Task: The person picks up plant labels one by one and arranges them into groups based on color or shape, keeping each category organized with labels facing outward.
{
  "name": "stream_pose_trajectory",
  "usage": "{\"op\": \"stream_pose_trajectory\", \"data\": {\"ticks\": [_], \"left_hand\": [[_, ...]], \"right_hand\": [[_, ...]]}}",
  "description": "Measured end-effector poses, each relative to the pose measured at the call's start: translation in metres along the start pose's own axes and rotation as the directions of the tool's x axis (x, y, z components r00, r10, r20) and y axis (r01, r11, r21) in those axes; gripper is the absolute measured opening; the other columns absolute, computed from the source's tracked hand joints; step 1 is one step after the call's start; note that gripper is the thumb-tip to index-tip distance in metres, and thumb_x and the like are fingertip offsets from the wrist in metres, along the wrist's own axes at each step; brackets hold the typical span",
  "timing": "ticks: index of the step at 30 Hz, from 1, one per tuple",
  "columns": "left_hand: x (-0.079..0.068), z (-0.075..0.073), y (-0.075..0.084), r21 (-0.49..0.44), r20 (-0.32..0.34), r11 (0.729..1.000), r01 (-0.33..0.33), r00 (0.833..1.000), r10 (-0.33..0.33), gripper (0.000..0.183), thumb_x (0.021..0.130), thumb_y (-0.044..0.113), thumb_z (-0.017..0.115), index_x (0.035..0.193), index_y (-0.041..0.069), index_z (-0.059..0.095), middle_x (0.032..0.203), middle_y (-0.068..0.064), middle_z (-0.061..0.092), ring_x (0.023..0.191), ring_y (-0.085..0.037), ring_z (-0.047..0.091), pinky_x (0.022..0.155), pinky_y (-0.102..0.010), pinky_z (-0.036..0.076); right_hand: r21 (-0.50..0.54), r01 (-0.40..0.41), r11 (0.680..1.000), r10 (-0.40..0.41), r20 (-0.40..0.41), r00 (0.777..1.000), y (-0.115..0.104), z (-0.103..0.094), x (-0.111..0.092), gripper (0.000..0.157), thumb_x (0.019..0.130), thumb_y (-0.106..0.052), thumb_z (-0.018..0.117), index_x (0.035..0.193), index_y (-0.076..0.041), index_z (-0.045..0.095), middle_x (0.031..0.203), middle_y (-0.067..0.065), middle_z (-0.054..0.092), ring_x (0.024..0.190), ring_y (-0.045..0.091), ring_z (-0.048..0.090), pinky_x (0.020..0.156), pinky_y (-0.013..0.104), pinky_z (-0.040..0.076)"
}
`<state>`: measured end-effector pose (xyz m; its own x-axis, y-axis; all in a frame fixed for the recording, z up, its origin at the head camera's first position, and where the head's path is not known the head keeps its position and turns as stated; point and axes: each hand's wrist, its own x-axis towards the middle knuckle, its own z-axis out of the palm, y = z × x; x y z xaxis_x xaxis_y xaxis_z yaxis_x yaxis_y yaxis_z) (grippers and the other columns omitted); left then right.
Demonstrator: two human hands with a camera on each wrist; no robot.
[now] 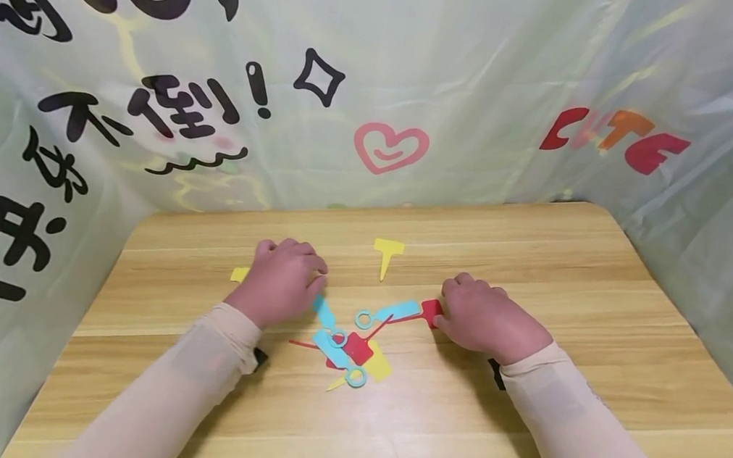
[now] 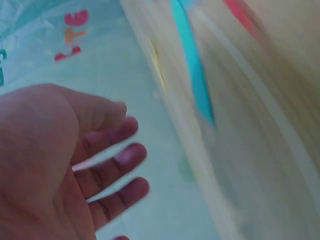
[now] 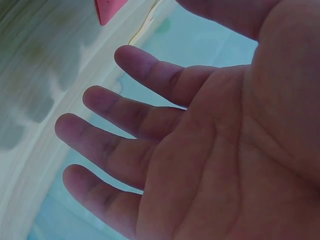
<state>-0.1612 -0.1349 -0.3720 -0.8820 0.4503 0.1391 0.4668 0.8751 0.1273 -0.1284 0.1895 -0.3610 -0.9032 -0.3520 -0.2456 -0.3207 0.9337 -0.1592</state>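
My left hand hovers over the left side of the table, fingers loosely bent and nothing between them in the left wrist view. Just below its fingertips lies a light-blue ringed tag. On the other side, my right hand has relaxed, spread fingers and an unoccupied palm in the right wrist view. Beside its thumb is a red T-shaped plant label; the head view does not show whether they touch. Another blue ringed tag sits left of that label. Between the hands, a blue tag overlaps red labels and a yellow label.
A yellow T-shaped label lies farther back on the wooden table. Part of another yellow piece shows left of the left hand. A printed curtain hangs along the table's back and sides.
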Motion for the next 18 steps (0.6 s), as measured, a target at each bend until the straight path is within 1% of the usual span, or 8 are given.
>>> {"op": "stream_pose_trajectory", "data": {"ticks": [2, 4, 6, 8, 10, 11, 14, 18], "left_hand": [[0.009, 0.005, 0.015, -0.016, 0.006, 0.999, 0.032, 0.999, -0.031, 0.019, 0.098, 0.036, 0.064, 0.102, 0.027, 0.08, 0.103, 0.01, 0.071, 0.099, -0.02, 0.061, 0.093, -0.056, 0.036], [0.018, 0.009, 0.028, -0.032, 0.024, 0.997, 0.07, 0.997, -0.069, 0.02, 0.098, 0.036, 0.063, 0.098, 0.027, 0.08, 0.097, 0.011, 0.07, 0.094, -0.018, 0.062, 0.092, -0.054, 0.037], [0.027, 0.013, 0.04, -0.04, 0.061, 0.993, 0.107, 0.993, -0.104, 0.025, 0.099, 0.036, 0.061, 0.085, 0.025, 0.079, 0.084, 0.009, 0.068, 0.085, -0.017, 0.062, 0.088, -0.052, 0.039], [0.036, 0.017, 0.051, -0.04, 0.105, 0.989, 0.142, 0.985, -0.137, 0.034, 0.099, 0.037, 0.059, 0.072, 0.023, 0.073, 0.072, 0.007, 0.064, 0.076, -0.016, 0.06, 0.085, -0.05, 0.039], [0.044, 0.019, 0.061, -0.023, 0.158, 0.984, 0.174, 0.973, -0.168, 0.042, 0.099, 0.039, 0.058, 0.062, 0.021, 0.065, 0.064, 0.004, 0.058, 0.069, -0.016, 0.057, 0.081, -0.048, 0.039], [0.048, 0.02, 0.066, -0.013, 0.183, 0.982, 0.187, 0.966, -0.182, 0.044, 0.099, 0.04, 0.057, 0.06, 0.02, 0.061, 0.061, 0.002, 0.056, 0.066, -0.017, 0.056, 0.08, -0.048, 0.039], [0.057, 0.024, 0.078, 0.001, 0.231, 0.974, 0.226, 0.948, -0.22, 0.044, 0.099, 0.044, 0.057, 0.062, 0.02, 0.06, 0.062, 0.002, 0.057, 0.065, -0.017, 0.057, 0.082, -0.049, 0.04], [0.067, 0.028, 0.089, 0.007, 0.251, 0.965, 0.262, 0.934, -0.255, 0.041, 0.099, 0.045, 0.056, 0.067, 0.019, 0.061, 0.065, 0.001, 0.059, 0.063, -0.02, 0.058, 0.084, -0.05, 0.04]], "right_hand": [[0.0, -0.002, 1.0, 0.002, 0.001, 1.0, 0.0, 0.0, 0.0, 0.029, 0.095, -0.032, 0.071, 0.086, -0.008, 0.057, 0.084, 0.007, 0.051, 0.071, 0.025, 0.053, 0.064, 0.043, 0.046], [0.0, -0.002, 1.0, 0.002, 0.003, 1.0, -0.001, 0.001, 0.001, 0.029, 0.095, -0.032, 0.071, 0.087, -0.008, 0.057, 0.083, 0.007, 0.05, 0.07, 0.025, 0.052, 0.064, 0.043, 0.046], [0.003, -0.004, 1.0, 0.004, 0.006, 1.0, 0.0, 0.003, 0.001, 0.029, 0.095, -0.031, 0.071, 0.086, -0.008, 0.056, 0.082, 0.007, 0.05, 0.069, 0.025, 0.052, 0.064, 0.043, 0.045], [0.007, -0.008, 1.0, 0.008, 0.01, 1.0, 0.0, 0.003, 0.001, 0.029, 0.095, -0.031, 0.071, 0.085, -0.009, 0.055, 0.083, 0.007, 0.05, 0.069, 0.025, 0.052, 0.065, 0.044, 0.045], [0.009, -0.01, 1.0, 0.01, 0.012, 1.0, 0.001, 0.004, 0.001, 0.029, 0.095, -0.031, 0.07, 0.083, -0.01, 0.054, 0.083, 0.006, 0.049, 0.069, 0.025, 0.051, 0.067, 0.045, 0.045], [0.012, -0.013, 1.0, 0.013, 0.014, 1.0, 0.001, 0.004, 0.001, 0.029, 0.095, -0.031, 0.07, 0.083, -0.01, 0.054, 0.084, 0.006, 0.049, 0.069, 0.025, 0.051, 0.067, 0.045, 0.044], [0.013, -0.007, 1.0, 0.007, 0.01, 1.0, 0.0, 0.004, 0.001, 0.028, 0.095, -0.031, 0.07, 0.084, -0.01, 0.055, 0.083, 0.006, 0.049, 0.069, 0.025, 0.051, 0.067, 0.046, 0.044], [0.007, -0.001, 1.0, 0.001, -0.001, 1.0, -0.001, 0.004, 0.002, 0.027, 0.094, -0.03, 0.069, 0.085, -0.009, 0.055, 0.082, 0.006, 0.049, 0.068, 0.025, 0.052, 0.067, 0.047, 0.044]]}}
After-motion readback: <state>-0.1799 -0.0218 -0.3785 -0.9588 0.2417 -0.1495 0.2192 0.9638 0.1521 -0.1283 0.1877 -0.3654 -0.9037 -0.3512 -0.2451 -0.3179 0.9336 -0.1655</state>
